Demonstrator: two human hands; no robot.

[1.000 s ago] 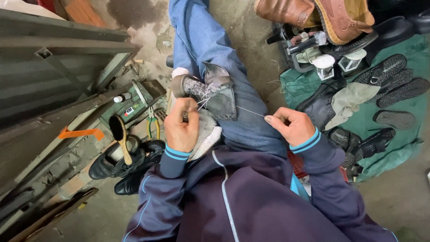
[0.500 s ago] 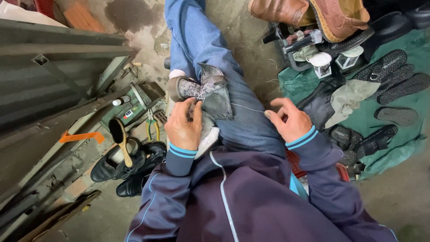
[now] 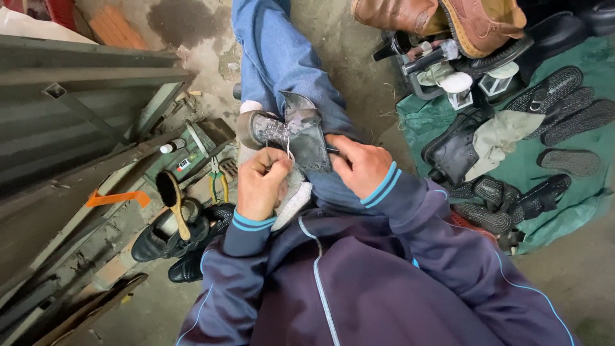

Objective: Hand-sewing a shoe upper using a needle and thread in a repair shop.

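1. The work in hand is hand-stitching on a worn grey shoe (image 3: 291, 131) that rests on the person's lap, over the blue jeans (image 3: 282, 57), just above the middle of the frame.

2. The left hand (image 3: 262, 182) is closed in a fist-like grip, with its fingertips pinched at the shoe's near edge. A pale thread (image 3: 286, 148) seems to run from the shoe's upper down to those fingers, but it is too thin to follow fully. I cannot tell whether a needle or awl is in the pinch.

3. The right hand (image 3: 362, 166) has its grip closed on the shoe's dark flap at the right side, thumb on top, holding the piece steady against the knee.

4. A light cloth (image 3: 295, 198) lies under the shoe and the left wrist, padding the lap.

5. How far along: judging from the pale stitches or lacing that show on the shoe's upper near its toe, some of the sewing looks done. The thread is not cut and both hands are engaged at the seam, so I judge the stitching to be midway rather than finished. How much of the seam remains is hidden by the hands.

6. Around the person: a wooden-handled brush (image 3: 172, 198) lies on black shoes (image 3: 173, 234) at lower left, pliers (image 3: 218, 182) beside them, brown boots (image 3: 448, 19) at the top right, and loose black soles (image 3: 564, 96) on a green sheet (image 3: 576, 198) at right.
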